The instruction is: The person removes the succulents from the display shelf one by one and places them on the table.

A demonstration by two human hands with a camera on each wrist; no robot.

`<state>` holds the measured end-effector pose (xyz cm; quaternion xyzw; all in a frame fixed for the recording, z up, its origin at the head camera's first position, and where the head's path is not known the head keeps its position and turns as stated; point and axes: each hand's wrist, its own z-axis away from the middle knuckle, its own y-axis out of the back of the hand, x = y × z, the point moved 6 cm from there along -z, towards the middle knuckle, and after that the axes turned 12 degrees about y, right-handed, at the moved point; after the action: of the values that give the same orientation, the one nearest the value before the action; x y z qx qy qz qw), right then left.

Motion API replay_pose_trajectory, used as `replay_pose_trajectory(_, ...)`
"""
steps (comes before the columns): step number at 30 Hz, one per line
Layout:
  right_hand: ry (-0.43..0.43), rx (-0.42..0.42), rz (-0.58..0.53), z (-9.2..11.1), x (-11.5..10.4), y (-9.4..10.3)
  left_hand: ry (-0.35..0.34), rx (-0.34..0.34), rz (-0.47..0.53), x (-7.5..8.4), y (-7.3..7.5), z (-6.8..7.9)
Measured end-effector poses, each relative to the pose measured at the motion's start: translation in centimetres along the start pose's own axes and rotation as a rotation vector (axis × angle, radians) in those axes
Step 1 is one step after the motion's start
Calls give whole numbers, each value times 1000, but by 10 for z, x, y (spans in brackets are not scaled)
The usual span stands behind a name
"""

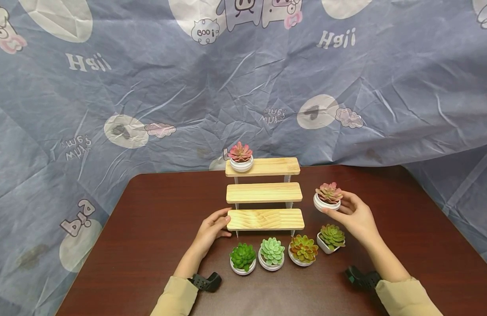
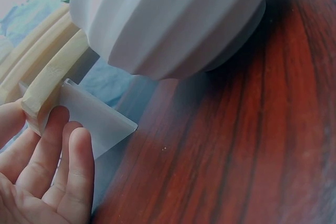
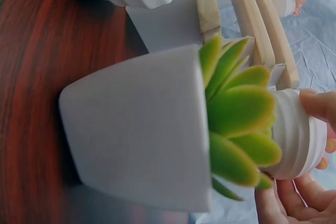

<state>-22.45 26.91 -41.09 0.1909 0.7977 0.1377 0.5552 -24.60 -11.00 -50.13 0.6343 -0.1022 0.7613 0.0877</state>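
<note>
In my right hand (image 1: 355,219) is a pink potted succulent (image 1: 328,195), its white ribbed pot (image 3: 294,135) gripped between thumb and fingers above the table, right of the stand. My left hand (image 1: 211,228) holds the left end of the lowest step (image 1: 265,219) of a three-step wooden stand, thumb on the front edge; in the left wrist view the fingers (image 2: 52,135) lie beside the step's end and its clear support (image 2: 100,119). Another pink succulent (image 1: 241,157) sits at the left of the top step (image 1: 276,166). The middle step (image 1: 264,192) is bare.
Before the stand, on the dark red table (image 1: 168,197), stand a dark green succulent (image 1: 243,257), a pale green one (image 1: 272,253) and an orange-green one (image 1: 303,250). A green succulent in a squarish pot (image 1: 331,238) is below my right hand. Patterned blue-grey cloth (image 1: 207,96) hangs behind.
</note>
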Motion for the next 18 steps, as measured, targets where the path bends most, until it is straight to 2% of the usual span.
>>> replay_pose_trajectory(12, -20, -2, 19, 5, 14, 3, 53, 6, 30, 2, -1, 0)
replay_pose_trajectory(18, -39, 3, 27, 7, 21, 4, 62, -15, 22, 16, -5, 9)
